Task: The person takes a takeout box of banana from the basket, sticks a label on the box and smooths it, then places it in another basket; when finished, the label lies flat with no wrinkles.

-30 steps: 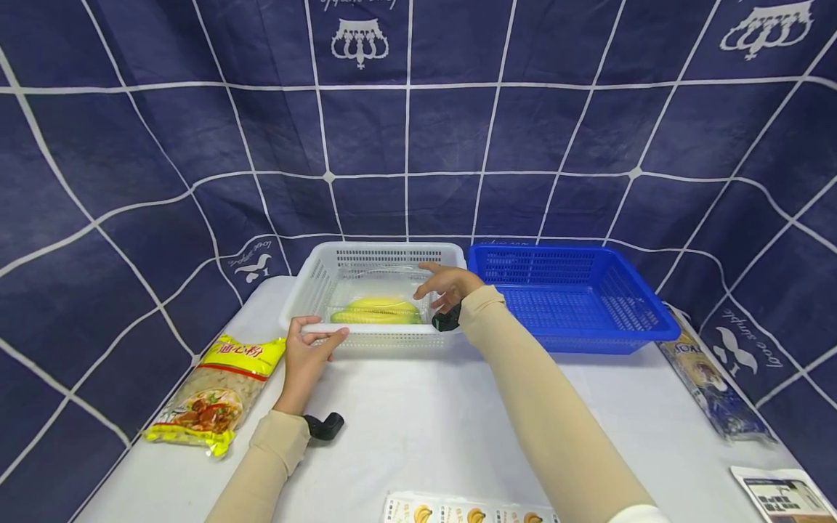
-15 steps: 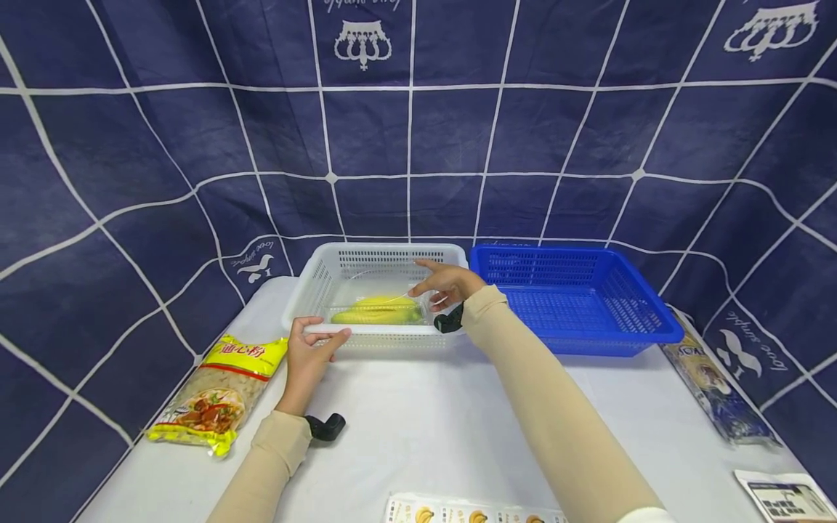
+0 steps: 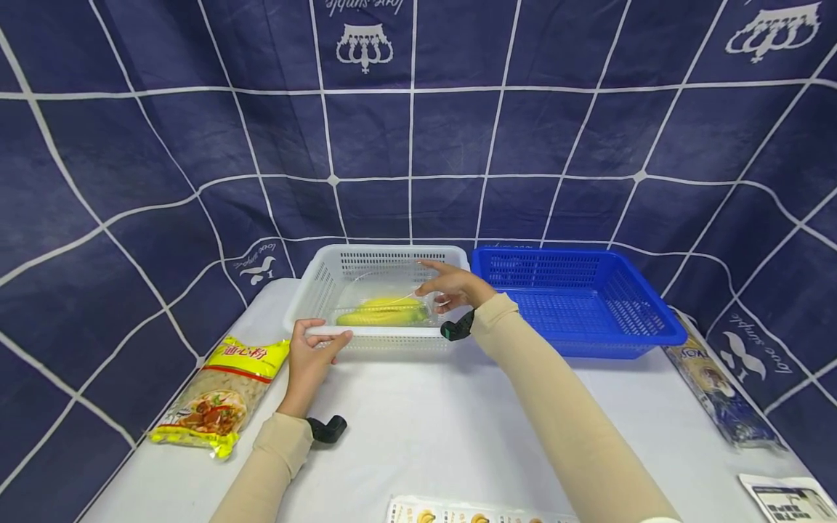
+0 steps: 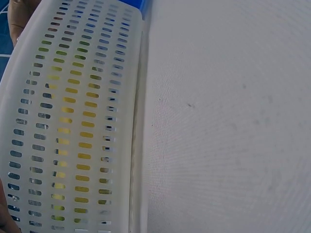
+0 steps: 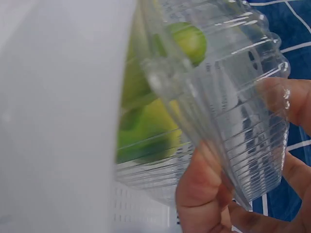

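Observation:
My left hand (image 3: 310,363) grips the near left rim of a white perforated basket (image 3: 386,332), thumb on the near side, fingers over the edge. Inside the basket is a clear plastic box (image 5: 238,107) holding yellow-green bananas (image 3: 382,312). My right hand (image 3: 454,283) reaches over the basket's right part and holds the clear box at its right end. In the right wrist view the thumb (image 5: 199,189) presses a slanting plastic edge, with fingers on the other side. The left wrist view shows yellow through the basket's slots; only small parts of the left hand appear there.
A blue basket (image 3: 569,345) stands right beside the white one. At left lies a yellow food bag (image 3: 216,396); at right lie a dark packet (image 3: 722,392) and a white packet (image 3: 791,501). A banana-printed sheet (image 3: 480,512) lies at the near edge.
The clear box's upper edge has become tilted, rising toward my right hand, which has shifted slightly right. My left hand stays on the white basket's rim.

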Available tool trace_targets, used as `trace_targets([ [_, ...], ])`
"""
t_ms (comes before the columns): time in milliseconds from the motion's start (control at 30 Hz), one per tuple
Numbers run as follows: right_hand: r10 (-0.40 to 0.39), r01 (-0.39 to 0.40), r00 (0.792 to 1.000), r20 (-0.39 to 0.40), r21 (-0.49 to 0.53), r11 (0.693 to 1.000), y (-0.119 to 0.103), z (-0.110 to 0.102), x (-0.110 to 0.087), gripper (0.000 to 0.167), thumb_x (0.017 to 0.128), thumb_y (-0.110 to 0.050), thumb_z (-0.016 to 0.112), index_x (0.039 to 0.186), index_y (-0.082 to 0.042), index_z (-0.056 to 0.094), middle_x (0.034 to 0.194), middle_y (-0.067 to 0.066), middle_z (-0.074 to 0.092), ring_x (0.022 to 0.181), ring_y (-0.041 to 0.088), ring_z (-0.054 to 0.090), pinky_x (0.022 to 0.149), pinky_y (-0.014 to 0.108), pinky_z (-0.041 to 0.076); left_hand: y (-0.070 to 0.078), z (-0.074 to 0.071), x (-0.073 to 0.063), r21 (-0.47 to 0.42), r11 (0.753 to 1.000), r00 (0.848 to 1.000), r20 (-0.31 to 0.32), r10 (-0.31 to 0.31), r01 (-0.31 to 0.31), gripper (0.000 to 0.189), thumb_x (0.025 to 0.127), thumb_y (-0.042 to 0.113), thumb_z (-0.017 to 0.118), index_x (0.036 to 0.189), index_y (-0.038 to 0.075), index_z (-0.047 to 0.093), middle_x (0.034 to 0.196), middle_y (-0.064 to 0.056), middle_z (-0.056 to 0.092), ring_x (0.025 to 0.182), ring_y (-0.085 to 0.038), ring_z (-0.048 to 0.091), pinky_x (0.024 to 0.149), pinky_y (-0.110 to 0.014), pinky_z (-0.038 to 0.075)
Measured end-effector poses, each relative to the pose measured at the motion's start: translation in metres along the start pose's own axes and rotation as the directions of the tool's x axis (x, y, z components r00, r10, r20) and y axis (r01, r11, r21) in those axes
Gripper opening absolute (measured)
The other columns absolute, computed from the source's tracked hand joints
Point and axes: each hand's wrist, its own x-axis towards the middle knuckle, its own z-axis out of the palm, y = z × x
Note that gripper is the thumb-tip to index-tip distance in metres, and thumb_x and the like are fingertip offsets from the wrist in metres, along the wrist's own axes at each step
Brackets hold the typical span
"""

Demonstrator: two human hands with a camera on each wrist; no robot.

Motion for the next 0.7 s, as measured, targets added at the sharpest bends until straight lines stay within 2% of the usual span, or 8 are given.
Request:
trace_targets([
  [200, -0.03, 0.031, 0.999, -0.025, 0.052, 0.998, 0.004, -0.004, -0.003, 0.091, 0.103, -0.007, 0.072, 0.174, -0.031, 0.021, 0.166, 0.019, 0.039, 0.071, 0.015, 0.042, 0.063, 0.027, 0.058, -0.001, 0.0, 0.0, -0.006, 1.0, 1.0, 0.0, 0.013, -0.013, 0.058, 0.092, 0.008, 0.086, 0.134, 0.002, 0.046, 0.079, 0.007, 0.071, 0.051, -0.009, 0.055, 0.052, -0.022, 0.048],
  [300, -0.056, 0.058, 0.998, -0.032, 0.052, 0.997, 0.006, -0.007, -0.006, 0.091, 0.103, -0.008, 0.072, 0.174, -0.031, 0.021, 0.165, 0.022, 0.039, 0.075, 0.017, 0.044, 0.064, 0.027, 0.059, -0.001, 0.0, -0.001, -0.01, 1.0, 1.0, -0.001, 0.015, -0.015, 0.058, 0.092, 0.008, 0.086, 0.134, 0.001, 0.046, 0.08, 0.007, 0.071, 0.052, -0.011, 0.056, 0.053, -0.024, 0.05],
  [367, -0.074, 0.076, 0.996, -0.042, 0.05, 0.996, 0.007, -0.009, -0.008, 0.091, 0.103, -0.008, 0.072, 0.174, -0.03, 0.021, 0.166, 0.023, 0.037, 0.087, 0.021, 0.053, 0.065, 0.027, 0.061, -0.001, 0.0, -0.001, -0.013, 1.0, 1.0, -0.001, 0.014, -0.014, 0.059, 0.092, 0.009, 0.086, 0.135, 0.001, 0.046, 0.081, 0.007, 0.072, 0.052, -0.012, 0.057, 0.053, -0.024, 0.05],
  [433, -0.092, 0.094, 0.994, -0.053, 0.045, 0.995, 0.01, -0.011, -0.011, 0.09, 0.102, -0.009, 0.072, 0.174, -0.029, 0.021, 0.169, 0.024, 0.031, 0.106, 0.029, 0.059, 0.068, 0.028, 0.062, -0.001, 0.001, -0.001, -0.015, 1.0, 1.0, 0.002, 0.012, -0.012, 0.059, 0.093, 0.009, 0.086, 0.135, 0.001, 0.046, 0.082, 0.006, 0.072, 0.052, -0.012, 0.058, 0.053, -0.024, 0.051],
  [500, -0.106, 0.109, 0.992, -0.063, 0.047, 0.993, 0.012, -0.013, -0.015, 0.09, 0.102, -0.009, 0.072, 0.174, -0.029, 0.022, 0.171, 0.024, 0.027, 0.122, 0.036, 0.056, 0.07, 0.029, 0.063, -0.001, 0.001, -0.002, -0.015, 1.0, 1.0, 0.005, 0.008, -0.008, 0.06, 0.093, 0.011, 0.086, 0.136, 0.001, 0.046, 0.082, 0.006, 0.072, 0.053, -0.012, 0.058, 0.054, -0.024, 0.051],
  [533, -0.112, 0.116, 0.991, -0.07, 0.048, 0.992, 0.013, -0.014, -0.017, 0.09, 0.102, -0.008, 0.072, 0.174, -0.029, 0.022, 0.171, 0.024, 0.025, 0.123, 0.038, 0.056, 0.071, 0.029, 0.063, -0.001, 0.001, -0.002, -0.015, 1.0, 1.0, 0.007, 0.007, -0.007, 0.061, 0.093, 0.011, 0.086, 0.137, 0.001, 0.045, 0.083, 0.006, 0.072, 0.053, -0.012, 0.058, 0.054, -0.024, 0.051],
  [700, -0.143, 0.148, 0.985, -0.093, 0.043, 0.988, 0.014, -0.019, -0.029, 0.088, 0.103, -0.009, 0.072, 0.174, -0.031, 0.024, 0.175, 0.025, 0.018, 0.1, 0.027, 0.057, 0.07, 0.029, 0.063, 0.001, 0.001, -0.003, -0.005, 1.0, 1.0, 0.004, 0.012, -0.012, 0.061, 0.093, 0.011, 0.086, 0.137, 0.001, 0.046, 0.082, 0.006, 0.071, 0.054, -0.016, 0.059, 0.052, -0.023, 0.047],
])
